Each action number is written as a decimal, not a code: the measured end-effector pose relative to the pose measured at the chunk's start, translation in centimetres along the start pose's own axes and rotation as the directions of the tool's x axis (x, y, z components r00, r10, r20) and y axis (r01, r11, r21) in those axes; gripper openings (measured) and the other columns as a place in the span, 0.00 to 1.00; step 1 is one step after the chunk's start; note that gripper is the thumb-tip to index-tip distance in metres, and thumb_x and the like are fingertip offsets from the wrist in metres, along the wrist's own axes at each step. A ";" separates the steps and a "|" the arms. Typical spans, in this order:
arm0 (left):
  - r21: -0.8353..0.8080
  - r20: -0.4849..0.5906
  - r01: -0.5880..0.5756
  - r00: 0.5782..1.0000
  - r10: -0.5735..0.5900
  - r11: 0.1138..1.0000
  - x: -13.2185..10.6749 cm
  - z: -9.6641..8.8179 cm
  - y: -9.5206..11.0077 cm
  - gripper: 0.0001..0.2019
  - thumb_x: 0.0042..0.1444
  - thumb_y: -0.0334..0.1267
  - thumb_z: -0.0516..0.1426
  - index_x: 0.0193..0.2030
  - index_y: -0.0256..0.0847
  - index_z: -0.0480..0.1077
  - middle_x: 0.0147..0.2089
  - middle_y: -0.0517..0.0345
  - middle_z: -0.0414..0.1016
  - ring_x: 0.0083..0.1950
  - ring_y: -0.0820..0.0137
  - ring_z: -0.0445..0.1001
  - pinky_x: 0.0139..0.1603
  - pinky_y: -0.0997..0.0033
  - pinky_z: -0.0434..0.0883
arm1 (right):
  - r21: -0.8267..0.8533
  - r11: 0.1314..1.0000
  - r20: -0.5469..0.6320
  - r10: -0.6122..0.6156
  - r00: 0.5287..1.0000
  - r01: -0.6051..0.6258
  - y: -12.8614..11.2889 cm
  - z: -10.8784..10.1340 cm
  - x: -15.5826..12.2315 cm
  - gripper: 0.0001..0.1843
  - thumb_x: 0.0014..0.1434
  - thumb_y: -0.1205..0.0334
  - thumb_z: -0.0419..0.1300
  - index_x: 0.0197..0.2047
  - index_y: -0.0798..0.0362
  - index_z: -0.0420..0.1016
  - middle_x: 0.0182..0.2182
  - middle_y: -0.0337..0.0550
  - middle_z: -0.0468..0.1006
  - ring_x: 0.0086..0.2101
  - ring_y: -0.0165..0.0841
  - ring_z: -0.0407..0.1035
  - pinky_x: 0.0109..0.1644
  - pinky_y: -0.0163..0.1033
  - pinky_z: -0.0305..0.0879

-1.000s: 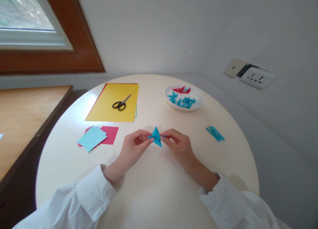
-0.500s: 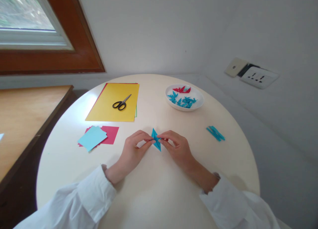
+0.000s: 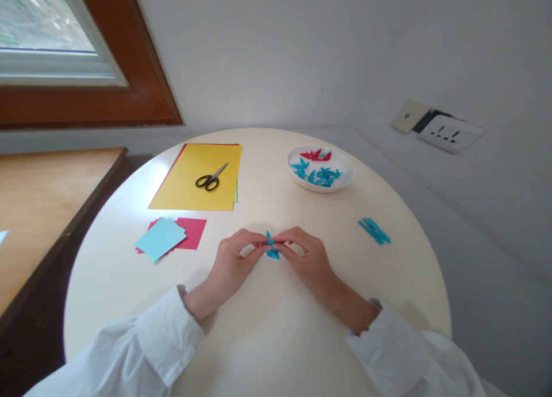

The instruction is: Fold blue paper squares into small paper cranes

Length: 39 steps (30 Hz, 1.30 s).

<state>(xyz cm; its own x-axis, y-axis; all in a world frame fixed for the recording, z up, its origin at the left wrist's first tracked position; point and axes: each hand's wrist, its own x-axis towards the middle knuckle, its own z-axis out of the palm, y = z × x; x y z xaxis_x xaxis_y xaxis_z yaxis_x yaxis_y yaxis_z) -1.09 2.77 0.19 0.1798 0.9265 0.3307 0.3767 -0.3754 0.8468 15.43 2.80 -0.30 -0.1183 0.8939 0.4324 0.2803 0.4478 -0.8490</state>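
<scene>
A small folded blue paper piece (image 3: 271, 247) is pinched between both my hands just above the round cream table (image 3: 267, 328). My left hand (image 3: 235, 262) grips its left side with thumb and fingertips closed. My right hand (image 3: 304, 259) grips its right side the same way. Most of the paper is hidden by my fingertips; only small blue points show above and below them.
A white dish (image 3: 320, 169) holding several blue and red folded pieces sits at the back right. Black scissors (image 3: 210, 178) lie on yellow sheets (image 3: 196, 178). Light blue paper (image 3: 160, 238) overlaps a red sheet (image 3: 192, 233) at left. Blue folded strips (image 3: 374, 231) lie at right.
My fingertips have closed in toward each other and the blue paper has been squeezed narrower, showing much less of its triangular shape than before.
</scene>
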 end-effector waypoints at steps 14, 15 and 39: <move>-0.081 -0.024 0.081 0.996 -0.083 0.993 -0.2 0.3 -0.7 0.04 0.48 0.36 0.61 0.31 0.39 0.73 0.30 0.58 0.78 0.33 0.71 0.75 0.37 0.74 0.71 | 0.013 0.995 0.041 0.096 0.995 -0.097 -0.1 0.2 0.0 0.08 0.50 0.68 0.60 0.36 0.52 0.76 0.28 0.39 0.79 0.28 0.29 0.71 0.34 0.34 0.66; -0.084 -0.022 0.080 0.996 -0.082 0.993 -0.2 0.4 -0.7 0.05 0.48 0.36 0.61 0.31 0.39 0.73 0.30 0.58 0.78 0.33 0.71 0.75 0.37 0.74 0.71 | 0.015 0.995 0.040 0.098 0.994 -0.098 -0.1 0.2 0.0 0.08 0.50 0.68 0.60 0.36 0.52 0.76 0.27 0.38 0.79 0.28 0.29 0.71 0.34 0.34 0.66; -0.351 0.133 0.278 0.960 -0.246 0.894 0.2 0.6 -0.5 0.07 0.46 0.39 0.62 0.26 0.36 0.73 0.24 0.57 0.74 0.27 0.73 0.70 0.28 0.75 0.67 | 0.069 0.969 0.101 0.230 0.968 -0.237 0.5 0.2 -0.1 0.08 0.48 0.63 0.63 0.35 0.51 0.76 0.27 0.40 0.79 0.28 0.31 0.72 0.35 0.37 0.66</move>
<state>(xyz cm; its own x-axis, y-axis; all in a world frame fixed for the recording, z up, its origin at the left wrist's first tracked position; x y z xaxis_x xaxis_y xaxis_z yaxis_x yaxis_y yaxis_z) -0.70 3.14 -0.40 0.2003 0.9783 0.0537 0.0674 -0.0684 0.9954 15.37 2.90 -0.85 -0.1467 0.9702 0.1929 0.2338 0.2235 -0.9462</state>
